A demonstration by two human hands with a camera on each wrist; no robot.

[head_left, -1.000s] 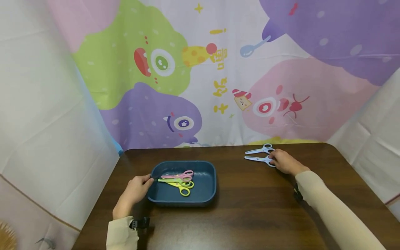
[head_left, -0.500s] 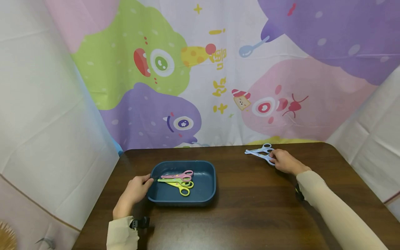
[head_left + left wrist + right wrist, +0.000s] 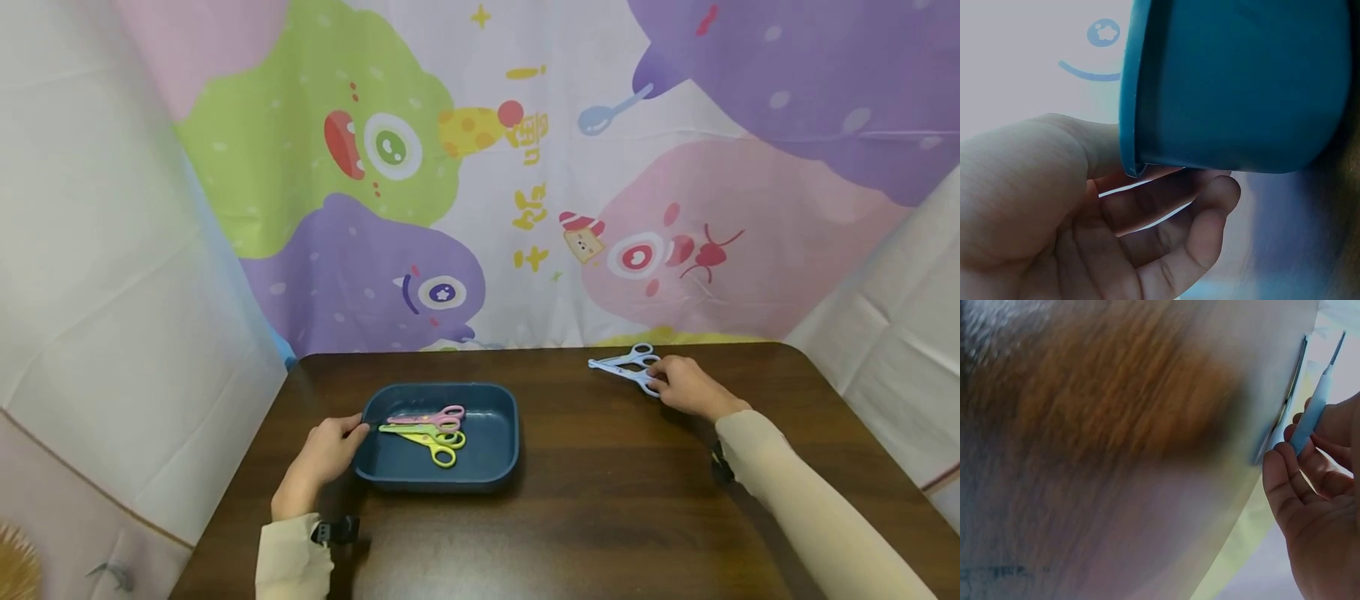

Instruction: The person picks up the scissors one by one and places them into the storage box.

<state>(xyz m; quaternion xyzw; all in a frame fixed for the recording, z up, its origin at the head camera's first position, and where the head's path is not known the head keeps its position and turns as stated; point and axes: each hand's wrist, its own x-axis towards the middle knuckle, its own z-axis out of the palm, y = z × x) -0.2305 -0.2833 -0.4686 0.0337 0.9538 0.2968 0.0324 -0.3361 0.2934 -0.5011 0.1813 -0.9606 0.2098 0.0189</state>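
Note:
A dark blue plastic tub [image 3: 491,433] stands at the left of the table, its left rim gripped by my left hand [image 3: 318,458]. In the left wrist view my thumb lies over the rim and the fingers curl beneath the tub's wall [image 3: 1241,87]. Inside lie pink scissors [image 3: 448,414], green scissors [image 3: 420,429] and yellow scissors [image 3: 442,455]. My right hand [image 3: 690,390], near the far edge, pinches light blue scissors [image 3: 628,374] by the handle. In the right wrist view these scissors [image 3: 1314,415] are raised off the tabletop. A second blue pair [image 3: 637,359] lies just behind them.
The brown wooden table [image 3: 600,517] has rounded far corners. A cartoon-printed curtain [image 3: 525,317] hangs right behind its far edge, with pale cloth [image 3: 112,250] at the left side.
The blue scissors in my right hand have come up off the table, and their tips now overlap the other blue pair's in the head view. My left hand and the tub have stayed put.

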